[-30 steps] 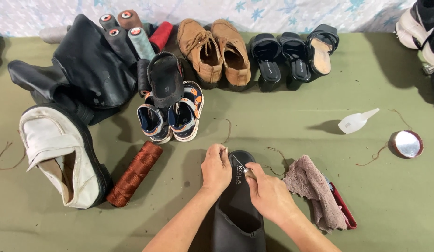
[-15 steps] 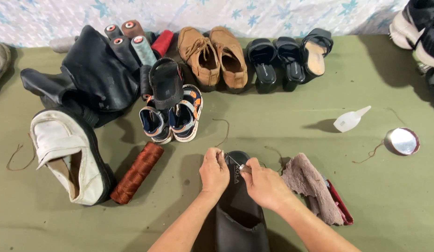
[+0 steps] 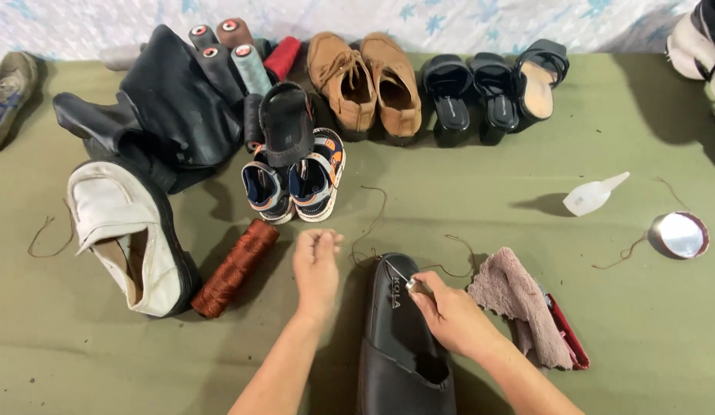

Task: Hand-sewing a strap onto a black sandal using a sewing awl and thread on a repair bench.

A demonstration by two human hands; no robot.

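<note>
A black slip-on shoe [image 3: 396, 338] lies toe-away in front of me on the green cloth. My right hand [image 3: 449, 311] rests on its right side and grips a thin metal awl [image 3: 399, 274] whose tip points at the shoe's toe. To the left of the shoe my left hand [image 3: 316, 267] is lifted, its fingers pinched on a brown thread [image 3: 369, 223] that loops across the cloth to the toe.
A brown thread spool [image 3: 236, 267] and a white shoe [image 3: 127, 234] lie at left. A pink rag [image 3: 522, 303] over a red object sits at right, beyond it a white glue bottle [image 3: 592, 196] and a round tin lid [image 3: 678, 234]. Shoes, sandals and thread cones line the back.
My left hand has left the shoe's toe and moved to the left, drawing the thread out. The right hand stays on the shoe with the awl.
</note>
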